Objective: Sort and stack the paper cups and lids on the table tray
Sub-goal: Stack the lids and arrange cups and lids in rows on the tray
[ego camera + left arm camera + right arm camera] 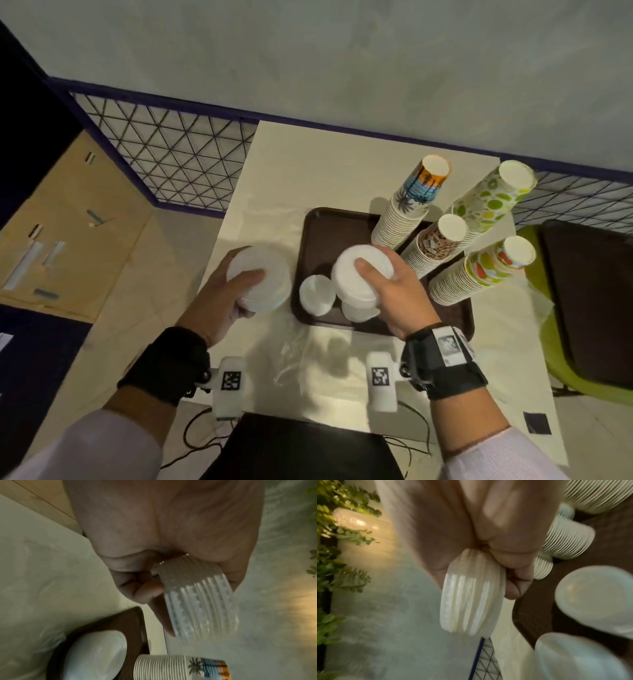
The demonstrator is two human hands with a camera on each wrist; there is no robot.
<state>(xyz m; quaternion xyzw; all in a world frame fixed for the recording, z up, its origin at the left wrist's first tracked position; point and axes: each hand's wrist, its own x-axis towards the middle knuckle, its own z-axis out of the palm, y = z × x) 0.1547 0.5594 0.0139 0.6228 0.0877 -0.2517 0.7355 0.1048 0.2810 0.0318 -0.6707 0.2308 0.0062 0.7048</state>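
Note:
My left hand (236, 291) grips a stack of white lids (260, 279) over the table, just left of the dark brown tray (315, 233); the left wrist view shows the ribbed lid stack (200, 609) held between thumb and fingers. My right hand (387, 284) grips a second stack of white lids (356, 274) above the tray's front part, seen edge-on as lids (469, 601) in the right wrist view. Two more lid piles lie on the tray, one (317, 294) to the left and one (358, 311) under my right hand. Several tall stacks of upside-down paper cups stand on the tray's right side: palm-print (407, 205), brown (435, 246), green-dotted (489, 202), multicoloured (479, 274).
The cream table (308, 164) stands against a grey wall with a wire-mesh rail (164, 147). Crumpled clear plastic wrap (294, 356) lies near the table's front edge. A green chair with a dark seat (589, 301) stands at the right. Cardboard (61, 233) lies on the floor at left.

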